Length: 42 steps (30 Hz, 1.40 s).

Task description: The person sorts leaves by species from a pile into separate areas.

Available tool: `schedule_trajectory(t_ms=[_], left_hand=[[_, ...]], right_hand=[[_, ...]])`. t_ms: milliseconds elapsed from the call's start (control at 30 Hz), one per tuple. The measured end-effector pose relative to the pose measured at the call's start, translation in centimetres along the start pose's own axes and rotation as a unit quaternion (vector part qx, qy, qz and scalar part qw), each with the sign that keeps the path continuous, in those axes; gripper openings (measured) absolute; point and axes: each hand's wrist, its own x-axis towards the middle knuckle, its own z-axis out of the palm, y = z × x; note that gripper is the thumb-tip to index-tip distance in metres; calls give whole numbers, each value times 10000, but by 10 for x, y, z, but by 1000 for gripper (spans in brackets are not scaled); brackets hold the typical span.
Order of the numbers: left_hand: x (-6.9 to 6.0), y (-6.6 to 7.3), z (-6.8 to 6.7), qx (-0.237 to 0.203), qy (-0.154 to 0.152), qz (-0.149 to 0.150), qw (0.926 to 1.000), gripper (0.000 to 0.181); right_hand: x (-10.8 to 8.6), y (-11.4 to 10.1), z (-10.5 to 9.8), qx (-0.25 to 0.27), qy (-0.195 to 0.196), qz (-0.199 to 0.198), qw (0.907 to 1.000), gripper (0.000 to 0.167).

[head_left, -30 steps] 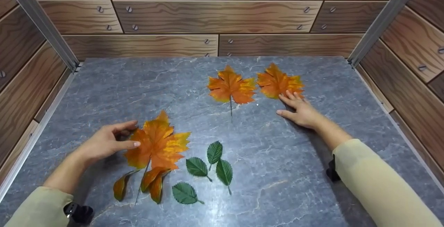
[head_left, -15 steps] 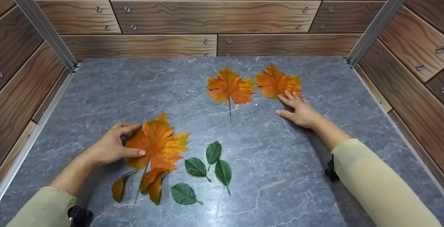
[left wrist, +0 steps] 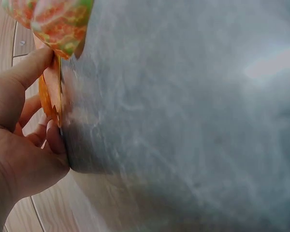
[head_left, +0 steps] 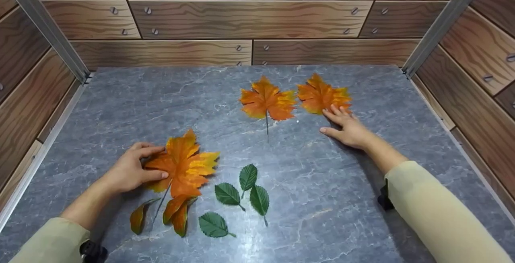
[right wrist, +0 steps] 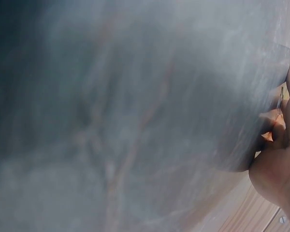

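Note:
In the head view my left hand [head_left: 128, 168] pinches the left edge of a large orange maple leaf [head_left: 181, 166], thumb on top and fingers at its far side. Below that leaf lie curled orange-brown leaves [head_left: 179, 212] and a single curled leaf [head_left: 138, 218]. The left wrist view has the maple leaf [left wrist: 50, 84] edge-on between thumb and fingers. At the far right, my right hand [head_left: 349, 129] rests with spread fingers on the lower edge of a second maple leaf [head_left: 320, 94]. A third maple leaf [head_left: 267, 100] with a thin stem lies left of it.
Several green leaves, one of them a front green leaf [head_left: 213, 224], lie near the middle of the grey marbled table [head_left: 342, 214]. Wood-patterned walls [head_left: 193, 19] and metal posts [head_left: 446, 25] enclose the back and sides.
My left hand has moved slightly right onto the large maple leaf and pinched its edge. The leaf has tilted a little and its stem has shifted left. The right hand stays put.

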Motion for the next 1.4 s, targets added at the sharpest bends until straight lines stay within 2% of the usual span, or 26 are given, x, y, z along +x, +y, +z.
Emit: schedule_trajectory(t_ms=[33, 67, 100, 133, 233, 367, 533, 800, 1067, 1267, 1400], left_hand=[[7, -25, 3, 71, -66, -45, 9999, 66], [13, -49, 7, 90, -57, -45, 9999, 69], [17, -62, 9, 16, -86, -20, 10000, 72], [18, -67, 10, 12, -57, -58, 10000, 72], [19, -66, 11, -38, 52, -159, 9999, 71], [19, -56, 8, -110, -11, -224, 9997, 66], [21, -56, 6, -307, -91, -245, 9992, 51], [23, -54, 4, -120, -85, -163, 9998, 35], [22, -52, 1, -516, -243, -328, 9978, 41], [23, -50, -2, -932, 38, -454, 9946, 51], [24, -48, -4, -1402, 289, -480, 9885, 58]], right_hand=[[0, 0, 0, -7, -13, 12, 10000, 84], [1, 0, 0, -19, -23, 25, 10000, 84], [1, 0, 0, -25, -33, 29, 10000, 84], [1, 0, 0, -29, -40, 35, 10000, 84], [1, 1, 0, -47, -61, 64, 9999, 83], [2, 1, 0, -51, -59, 83, 9999, 84], [3, 1, 1, -68, -50, 83, 9999, 84], [1, -1, 0, -72, -3, 30, 10000, 83], [1, 0, 0, -43, -9, 52, 10000, 84], [1, 1, 0, -25, -43, 105, 9999, 85], [1, 1, 0, -20, -54, 95, 9999, 85]])
